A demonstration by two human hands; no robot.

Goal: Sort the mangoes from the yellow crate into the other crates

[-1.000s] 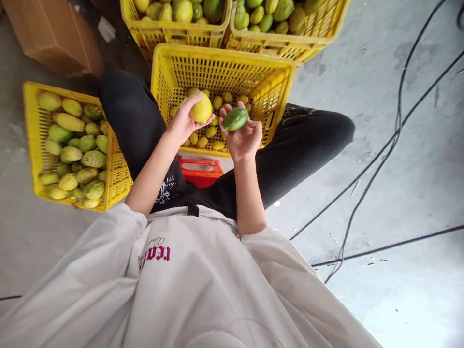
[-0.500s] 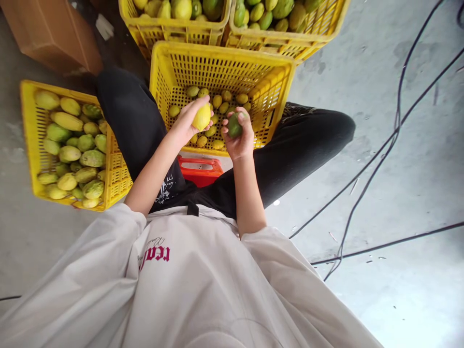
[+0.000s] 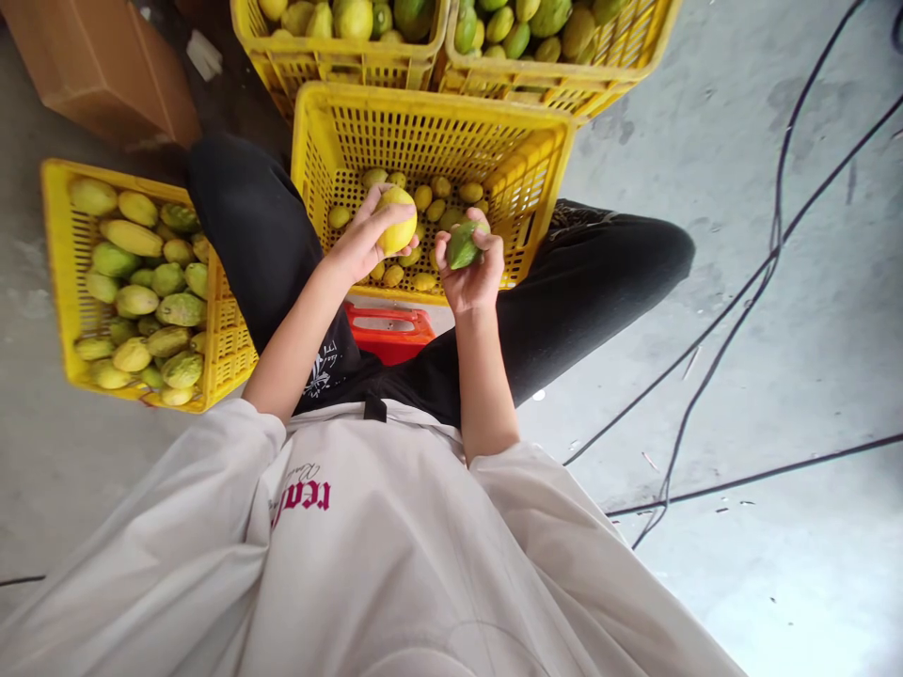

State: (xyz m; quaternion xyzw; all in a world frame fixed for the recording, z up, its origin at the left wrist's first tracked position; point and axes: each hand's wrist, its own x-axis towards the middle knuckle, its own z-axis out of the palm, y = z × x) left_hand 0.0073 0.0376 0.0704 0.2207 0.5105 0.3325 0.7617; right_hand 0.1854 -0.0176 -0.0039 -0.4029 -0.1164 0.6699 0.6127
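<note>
Wrapped round a plump yellow lemon (image 3: 396, 222), my left hand (image 3: 356, 240) hovers over the near part of a yellow plastic crate (image 3: 416, 100). To its right, my right hand (image 3: 474, 282) grips a green lemon (image 3: 463, 245) with its palm turned up and the fingers curled about the fruit. Both lemons are above the crate's rim level and apart from each other. Small yellow-green lemons (image 3: 423, 197) lie scattered on the slatted crate bottom below, several of them hidden by my hands.
A second yellow crate (image 3: 229, 353) full of yellow and green fruit stands beside my left leg. Two more filled crates, one left (image 3: 345, 64) and one right (image 3: 557, 85), adjoin the far side. A red plastic object (image 3: 391, 343) sits between my thighs. Black cables (image 3: 748, 310) cross the floor at right.
My left thumb has moved across the front of the yellow lemon. The green lemon has turned in my right hand, which has opened out slightly and shows more of it.
</note>
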